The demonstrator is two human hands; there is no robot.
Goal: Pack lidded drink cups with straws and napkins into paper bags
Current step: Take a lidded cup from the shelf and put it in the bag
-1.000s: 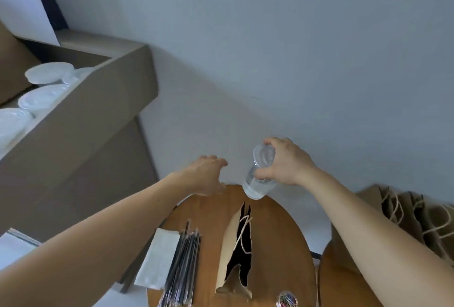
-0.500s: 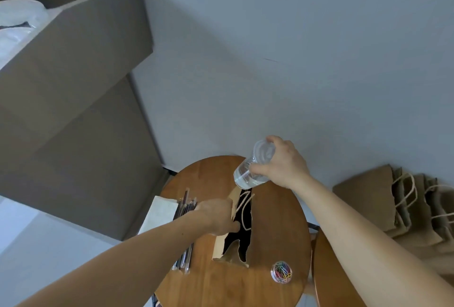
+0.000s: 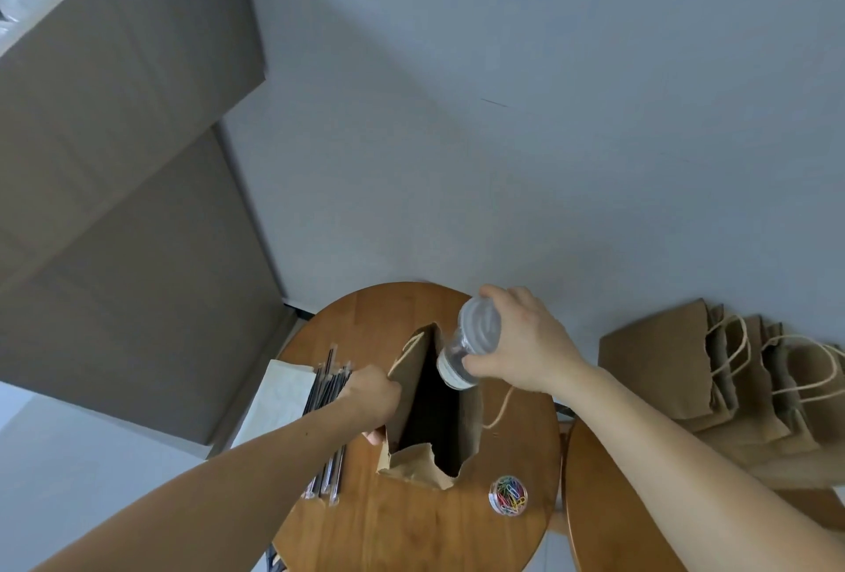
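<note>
An open brown paper bag stands on the round wooden table. My left hand grips the bag's left wall and holds its mouth wide. My right hand holds a clear lidded drink cup, tilted, right over the bag's opening at its far right side. Black straws in clear wrappers lie left of the bag, partly under my left arm. White napkins lie beside them at the table's left edge.
A clear tub of coloured paper clips sits near the bag's front right. Several folded paper bags with twine handles lie on a second wooden table at the right. A large cardboard box rises at the left.
My left hand has pulled the bag's left wall outward, widening the mouth. My right hand has lowered the cup toward the opening. The view has tilted further down.
</note>
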